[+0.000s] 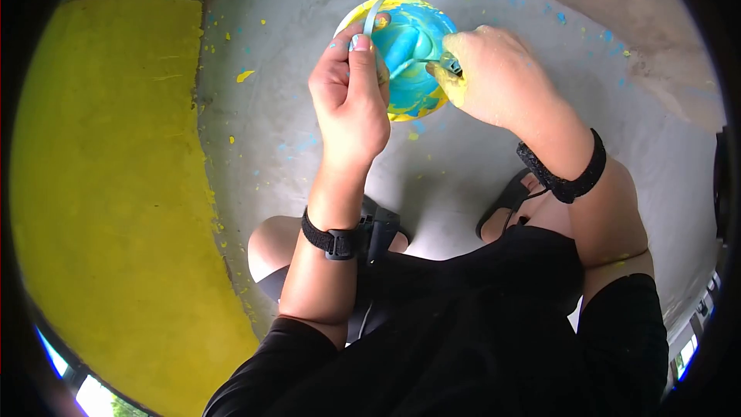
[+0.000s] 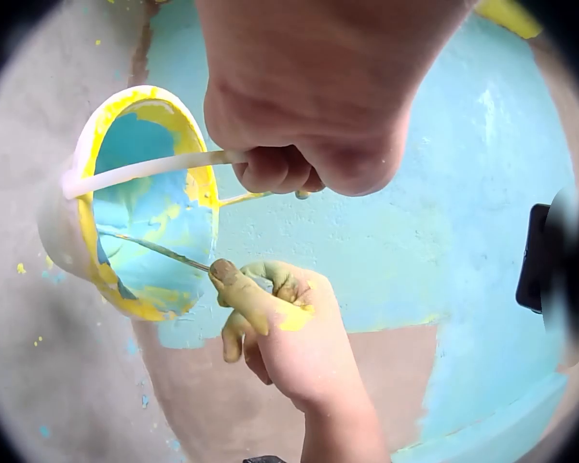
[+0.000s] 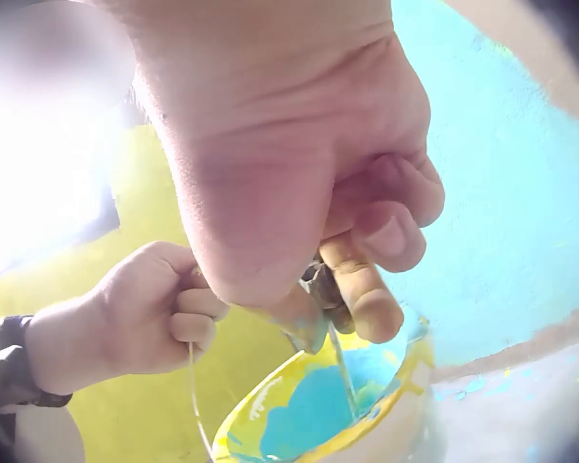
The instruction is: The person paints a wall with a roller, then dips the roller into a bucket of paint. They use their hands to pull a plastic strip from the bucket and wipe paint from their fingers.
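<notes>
A white bucket [image 2: 63, 227] with a yellow-smeared rim holds blue paint [image 1: 421, 96] streaked with pale green and yellow. My left hand [image 1: 351, 104] grips the bucket's white handle [image 2: 154, 171], fingers curled round it above the rim. At the bucket's right side, my right hand [image 1: 502, 81] pinches a thin paint-coated rod [image 2: 164, 251] between thumb and fingers. The rod's lower end dips into the paint. Yellow paint stains the right thumb and fingers, and its upper end is largely hidden inside that hand in the right wrist view.
A yellow painted surface [image 1: 108, 154] fills the left side, and a blue painted wall [image 2: 367, 260] stands beyond the bucket. The grey floor [image 1: 270, 69] is spotted with blue and yellow drips. The person's feet and knees are close behind the bucket.
</notes>
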Demonstrator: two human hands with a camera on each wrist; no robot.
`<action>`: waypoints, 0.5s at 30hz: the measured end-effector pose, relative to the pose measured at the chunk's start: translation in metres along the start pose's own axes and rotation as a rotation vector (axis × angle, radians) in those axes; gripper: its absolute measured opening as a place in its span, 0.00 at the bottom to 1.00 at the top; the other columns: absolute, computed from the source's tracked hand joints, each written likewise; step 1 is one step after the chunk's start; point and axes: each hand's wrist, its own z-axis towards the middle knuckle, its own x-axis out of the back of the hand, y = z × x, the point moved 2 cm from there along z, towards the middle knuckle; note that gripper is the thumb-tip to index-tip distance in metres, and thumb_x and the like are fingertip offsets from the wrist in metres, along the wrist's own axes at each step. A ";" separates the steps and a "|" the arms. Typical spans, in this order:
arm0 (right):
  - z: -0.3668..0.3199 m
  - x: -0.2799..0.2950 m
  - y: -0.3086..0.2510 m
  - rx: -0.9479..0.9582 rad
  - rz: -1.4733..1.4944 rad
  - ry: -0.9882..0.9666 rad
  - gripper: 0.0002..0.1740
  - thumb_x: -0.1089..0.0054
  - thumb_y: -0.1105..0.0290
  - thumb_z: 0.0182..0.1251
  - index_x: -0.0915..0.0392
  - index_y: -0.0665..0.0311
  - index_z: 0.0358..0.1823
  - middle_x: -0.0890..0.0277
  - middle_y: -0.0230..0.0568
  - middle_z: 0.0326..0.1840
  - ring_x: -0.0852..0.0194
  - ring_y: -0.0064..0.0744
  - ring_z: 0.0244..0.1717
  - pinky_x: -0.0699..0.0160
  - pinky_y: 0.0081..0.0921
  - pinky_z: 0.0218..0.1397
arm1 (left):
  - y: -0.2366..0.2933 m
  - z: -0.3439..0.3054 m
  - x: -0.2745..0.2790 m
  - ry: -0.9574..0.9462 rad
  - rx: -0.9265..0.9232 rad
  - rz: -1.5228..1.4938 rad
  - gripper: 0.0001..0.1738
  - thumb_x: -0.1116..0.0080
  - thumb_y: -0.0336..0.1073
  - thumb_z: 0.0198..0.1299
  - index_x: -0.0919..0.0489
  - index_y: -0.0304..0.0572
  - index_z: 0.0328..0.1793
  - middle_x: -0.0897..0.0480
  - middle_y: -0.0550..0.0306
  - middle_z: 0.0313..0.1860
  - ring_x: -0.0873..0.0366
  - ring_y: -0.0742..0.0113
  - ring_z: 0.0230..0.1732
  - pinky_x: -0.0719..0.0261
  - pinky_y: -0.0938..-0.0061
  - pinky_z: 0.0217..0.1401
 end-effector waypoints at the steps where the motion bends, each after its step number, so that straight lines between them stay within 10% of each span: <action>1: 0.002 -0.001 0.000 -0.123 0.069 -0.062 0.11 0.34 0.64 0.62 0.19 0.65 0.33 0.22 0.57 0.25 0.21 0.61 0.31 0.21 0.52 0.39 | -0.001 -0.001 -0.001 -0.002 0.003 0.003 0.16 0.56 0.37 0.80 0.24 0.31 0.58 0.39 0.73 0.21 0.49 0.85 0.18 0.54 0.83 0.17; 6: 0.004 0.001 0.007 -0.428 0.216 -0.248 0.11 0.36 0.64 0.63 0.17 0.64 0.38 0.19 0.55 0.30 0.20 0.60 0.35 0.20 0.51 0.43 | -0.004 -0.003 -0.007 -0.023 0.051 0.009 0.15 0.57 0.37 0.80 0.24 0.32 0.58 0.39 0.73 0.21 0.50 0.85 0.18 0.54 0.82 0.17; 11: -0.002 0.004 0.007 0.145 0.019 0.100 0.06 0.36 0.73 0.54 0.16 0.63 0.34 0.17 0.50 0.33 0.15 0.50 0.39 0.15 0.43 0.43 | -0.002 -0.003 -0.007 -0.003 0.087 -0.004 0.15 0.57 0.37 0.80 0.24 0.33 0.57 0.40 0.73 0.21 0.49 0.86 0.18 0.54 0.82 0.17; 15: -0.002 0.001 0.009 0.179 -0.015 0.024 0.08 0.35 0.74 0.54 0.20 0.63 0.37 0.19 0.48 0.39 0.18 0.54 0.42 0.17 0.43 0.44 | 0.002 -0.003 -0.007 0.023 0.074 0.015 0.14 0.57 0.37 0.80 0.24 0.35 0.53 0.40 0.73 0.21 0.49 0.86 0.17 0.54 0.82 0.17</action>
